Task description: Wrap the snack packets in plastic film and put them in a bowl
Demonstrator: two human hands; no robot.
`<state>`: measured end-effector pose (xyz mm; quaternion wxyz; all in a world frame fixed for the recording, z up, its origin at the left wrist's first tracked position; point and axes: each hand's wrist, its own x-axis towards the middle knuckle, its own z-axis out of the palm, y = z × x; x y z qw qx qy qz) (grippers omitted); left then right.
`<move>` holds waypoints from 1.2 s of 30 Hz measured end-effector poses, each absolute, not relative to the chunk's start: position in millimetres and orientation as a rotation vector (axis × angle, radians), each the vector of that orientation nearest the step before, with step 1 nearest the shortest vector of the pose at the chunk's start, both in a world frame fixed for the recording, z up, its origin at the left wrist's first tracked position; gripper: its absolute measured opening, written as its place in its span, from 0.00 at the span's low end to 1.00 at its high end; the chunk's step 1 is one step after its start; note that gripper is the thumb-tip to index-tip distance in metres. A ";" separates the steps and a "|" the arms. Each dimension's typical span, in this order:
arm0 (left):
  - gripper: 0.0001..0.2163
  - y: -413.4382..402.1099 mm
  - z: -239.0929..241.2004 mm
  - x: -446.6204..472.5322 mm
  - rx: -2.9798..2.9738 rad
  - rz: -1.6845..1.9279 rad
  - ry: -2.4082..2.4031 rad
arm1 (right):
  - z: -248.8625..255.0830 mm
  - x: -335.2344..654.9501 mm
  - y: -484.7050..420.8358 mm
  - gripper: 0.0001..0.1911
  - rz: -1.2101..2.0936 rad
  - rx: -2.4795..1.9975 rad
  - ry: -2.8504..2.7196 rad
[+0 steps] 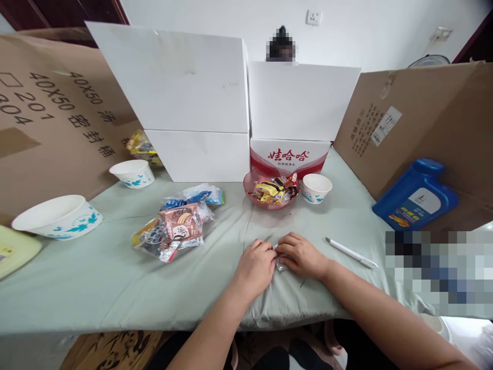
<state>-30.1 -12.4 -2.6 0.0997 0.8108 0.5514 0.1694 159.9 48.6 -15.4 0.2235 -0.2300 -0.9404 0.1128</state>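
Observation:
My left hand (256,264) and my right hand (303,255) meet low over the cloth near the table's front. Their fingers are closed on a small, crumpled piece of clear plastic (281,264); most of it is hidden under the fingers, and I cannot make out what is inside. Beyond them stands a pink glass bowl (271,205) of wrapped candies (271,190), with a white paper cup (317,189) to its right. A white pen (352,253) lies right of my right hand. Left of my left hand is a pile of packaged snacks (183,223).
White boxes (196,82) are stacked at the back. Brown cartons (57,113) (419,118) wall both sides. A blue bottle (418,195) leans at right. Two paper bowls (77,223) (134,174) and a yellow-green object (17,252) are at left. Behind the boxes, a person's head shows, blurred.

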 end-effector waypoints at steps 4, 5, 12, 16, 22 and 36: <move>0.07 -10.7 -2.2 -41.8 2.302 0.519 1.829 | -21.0 152.9 44.8 0.12 0.314 -0.635 -2.626; 0.07 -10.3 -2.1 -44.6 2.284 0.517 1.850 | -23.5 152.1 43.5 0.13 0.294 -0.634 -2.624; 0.07 -11.6 4.3 -52.5 2.256 0.429 1.805 | 5.1 166.5 74.1 0.16 0.024 -0.700 -2.672; 0.09 -14.1 7.0 -51.9 2.253 0.405 1.777 | 62.0 187.7 143.0 0.20 -0.290 -1.515 -2.215; 0.11 -13.7 6.6 -48.0 2.248 0.409 1.789 | 77.9 193.8 216.0 0.20 -0.133 -1.852 -2.330; 0.31 -7.2 27.7 -146.6 1.293 1.674 2.834 | 61.0 225.9 91.3 0.24 -0.083 -1.742 -2.355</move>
